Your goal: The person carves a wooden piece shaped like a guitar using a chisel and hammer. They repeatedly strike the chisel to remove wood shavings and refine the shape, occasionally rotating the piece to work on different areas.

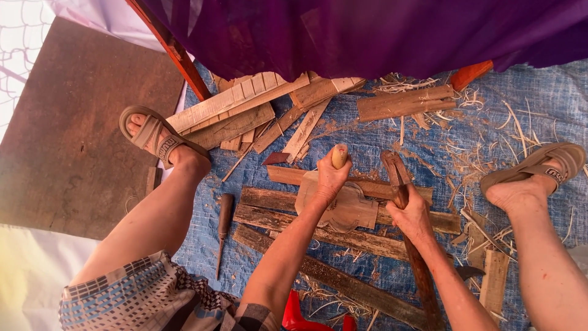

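Person sat low on a blue woven tarp (380, 138), legs spread, sandals either side. Left hand (331, 179) was clenched round a chisel w/ a pale rounded wooden handle (339, 155), held near upright, butt end up, tip hidden under the fist and pressed toward the carved wood piece (344, 207). That piece lay flat on dark planks (269, 208), just below and right of the left fist, its scalloped outline running roughly left-to-right. Right hand (413, 214) gripped a long dark wooden mallet-stick (397, 178) mid-shaft; its long axis ran up-and-down the view, head end raised just beside and right of the chisel butt, well w/in striking reach. So left hand was on the work, right hand nearest the chisel top.

A spare chisel (223, 230), dark handle, thin metal shank, lay loose on the tarp to the left. Pale split offcuts (239, 104) stacked further back; curly shavings (490, 153) scattered right. Wood looked rough, dry, unfinished; purple cloth (367, 30) hung behind.
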